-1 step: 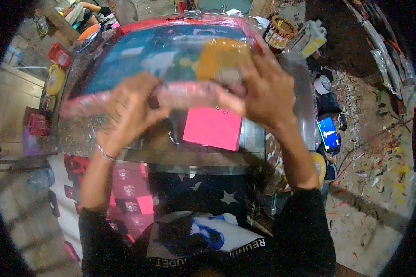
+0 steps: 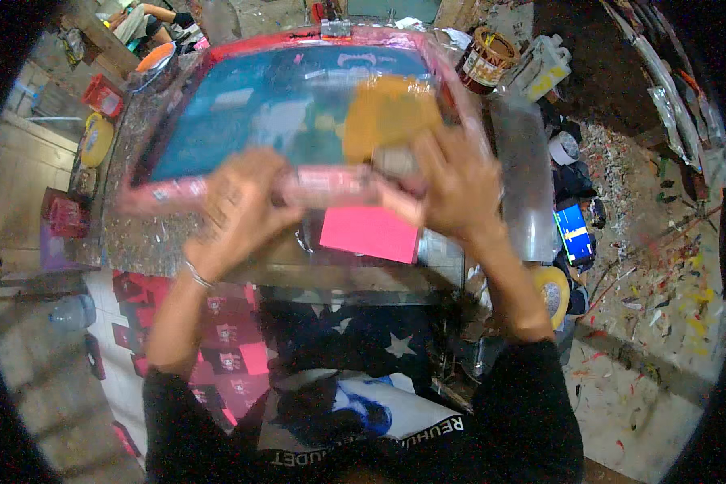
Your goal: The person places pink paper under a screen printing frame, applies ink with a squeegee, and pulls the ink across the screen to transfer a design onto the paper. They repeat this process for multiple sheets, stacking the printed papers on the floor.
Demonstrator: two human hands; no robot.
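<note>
A screen printing frame (image 2: 331, 184) with pinkish-red edges and a blue-green mesh (image 2: 234, 121) is tilted up over the worktable, hinged at its far side. My left hand (image 2: 238, 198) is closed around the near edge, left of the middle. On the right of that edge my right hand (image 2: 460, 181) is also closed, its fingers blurred. Beside those fingers a greyish-brown block (image 2: 397, 161), perhaps a squeegee, rests against the mesh by an orange-yellow patch (image 2: 383, 113). Below the frame a bright pink sheet (image 2: 367, 234) lies on the table, its far part hidden.
Printed pink and dark pieces (image 2: 226, 331) lie at lower left. A paint-smeared can (image 2: 488, 60) and a grey plastic container (image 2: 540, 68) stand at far right. A lit phone (image 2: 573, 234) and a tape roll (image 2: 552, 297) sit right of the table. Another person's legs (image 2: 149, 24) show at far left.
The frame's near edge has come down and toward me with both hands on it. It now covers more of the pink sheet.
</note>
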